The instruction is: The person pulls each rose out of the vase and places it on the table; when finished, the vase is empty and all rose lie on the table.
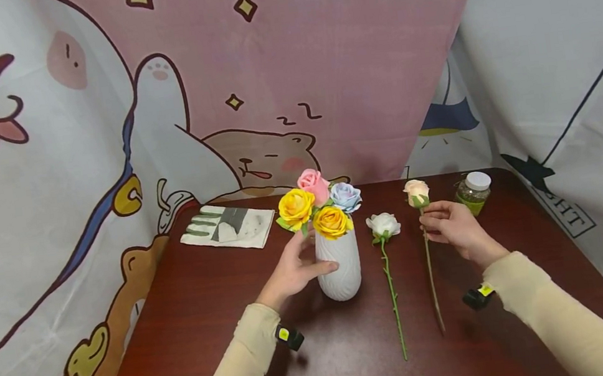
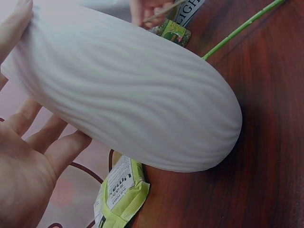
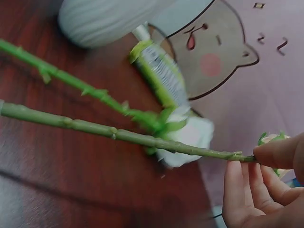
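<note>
My left hand (image 1: 297, 268) holds the ribbed white vase (image 1: 339, 268) from its left side, thumb in front and fingers round the back. Two yellow roses, a pink rose (image 1: 313, 186) and a pale blue rose (image 1: 346, 197) stand in the vase. Between thumb and fingers, my right hand (image 1: 456, 228) pinches the stem of a peach rose (image 1: 417, 192) just below its bloom, and the stem hangs down toward me. A white rose (image 1: 383, 226) with a thorny green stem lies on the table between vase and right hand.
Behind my right hand is a white-capped jar (image 1: 474, 193). Grey-and-white gloves (image 1: 229, 226) lie at the back left. A green-and-white packet (image 2: 122, 192) appears behind the vase in the left wrist view. Printed cloth (image 1: 360, 68) hangs around the dark red table (image 1: 194, 326).
</note>
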`<action>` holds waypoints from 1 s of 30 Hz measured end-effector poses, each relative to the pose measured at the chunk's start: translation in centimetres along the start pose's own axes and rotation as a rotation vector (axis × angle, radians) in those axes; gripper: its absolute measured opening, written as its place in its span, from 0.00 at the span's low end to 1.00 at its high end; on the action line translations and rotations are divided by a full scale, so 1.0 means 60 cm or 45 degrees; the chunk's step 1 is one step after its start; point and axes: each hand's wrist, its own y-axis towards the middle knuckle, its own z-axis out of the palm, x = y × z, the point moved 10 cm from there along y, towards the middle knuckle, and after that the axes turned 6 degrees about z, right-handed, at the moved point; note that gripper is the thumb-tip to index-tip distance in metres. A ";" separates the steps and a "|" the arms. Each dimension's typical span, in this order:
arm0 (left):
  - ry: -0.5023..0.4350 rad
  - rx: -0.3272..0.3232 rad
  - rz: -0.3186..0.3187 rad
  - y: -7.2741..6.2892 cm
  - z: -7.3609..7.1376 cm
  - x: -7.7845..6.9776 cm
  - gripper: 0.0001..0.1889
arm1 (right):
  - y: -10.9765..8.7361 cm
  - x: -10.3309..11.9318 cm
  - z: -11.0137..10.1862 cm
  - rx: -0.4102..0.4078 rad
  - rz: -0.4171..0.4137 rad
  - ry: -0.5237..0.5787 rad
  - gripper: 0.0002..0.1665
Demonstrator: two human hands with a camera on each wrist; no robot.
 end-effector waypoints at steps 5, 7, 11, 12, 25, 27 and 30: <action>0.004 -0.003 -0.011 -0.001 0.000 0.002 0.46 | 0.010 -0.053 0.005 0.007 0.076 -0.139 0.29; 0.005 -0.003 -0.012 -0.001 0.001 0.001 0.46 | 0.011 -0.071 0.006 0.002 0.108 -0.170 0.28; 0.006 0.001 -0.007 0.000 0.001 0.000 0.46 | 0.012 -0.094 0.007 -0.015 0.147 -0.187 0.26; 0.004 0.001 -0.007 0.000 0.001 0.000 0.46 | 0.013 -0.098 0.008 -0.021 0.154 -0.187 0.25; -0.005 -0.005 -0.022 0.000 0.000 0.003 0.45 | 0.006 -0.112 0.025 -0.046 0.212 -0.219 0.21; -0.003 -0.006 -0.021 0.000 0.000 0.003 0.45 | 0.005 -0.111 0.025 -0.046 0.219 -0.231 0.22; 0.000 -0.008 -0.022 0.000 -0.001 0.004 0.45 | 0.005 -0.111 0.025 -0.043 0.230 -0.255 0.23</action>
